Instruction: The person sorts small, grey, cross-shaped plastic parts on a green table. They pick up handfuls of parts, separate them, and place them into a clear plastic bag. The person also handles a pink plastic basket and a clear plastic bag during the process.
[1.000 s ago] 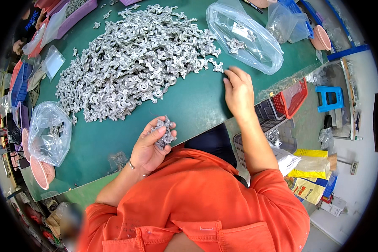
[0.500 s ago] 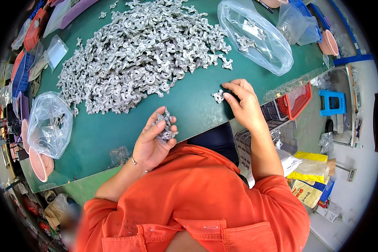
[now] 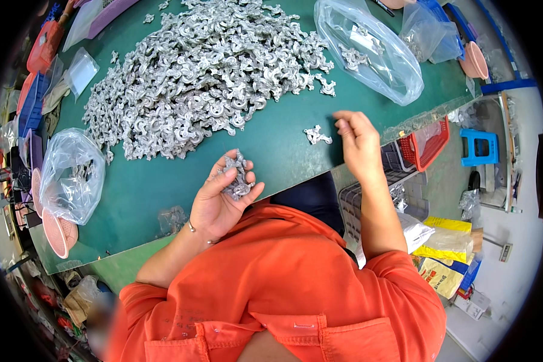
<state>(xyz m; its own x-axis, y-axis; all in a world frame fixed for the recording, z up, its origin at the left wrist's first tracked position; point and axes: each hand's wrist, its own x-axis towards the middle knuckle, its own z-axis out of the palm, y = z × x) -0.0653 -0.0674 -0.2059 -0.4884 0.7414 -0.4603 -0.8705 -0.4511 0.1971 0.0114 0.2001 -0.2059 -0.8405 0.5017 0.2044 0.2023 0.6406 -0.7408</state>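
Several grey cast-metal parts (image 3: 238,184) lie in the palm of my left hand (image 3: 217,193), whose fingers and thumb curl round them above the table's near edge. My right hand (image 3: 361,145) is over the table to the right, loosely bent, with thumb and forefinger slightly apart and nothing visible between them. Just left of its fingertips, apart from them, a small group of the same metal parts (image 3: 317,135) rests on the green tabletop (image 3: 277,151). A large heap of these parts (image 3: 205,78) spreads across the far middle of the table.
Clear plastic bags with parts inside stand at the left (image 3: 72,175) and far right (image 3: 368,51). Pink baskets (image 3: 59,234) sit at the left edge. Beyond the right edge are a red basket (image 3: 427,145), a grey crate (image 3: 350,202) and a blue stool (image 3: 480,147).
My right hand has moved right, away from the small group of parts, which now lies on the table more fully in view. My left hand still holds its parts, tilted slightly differently.
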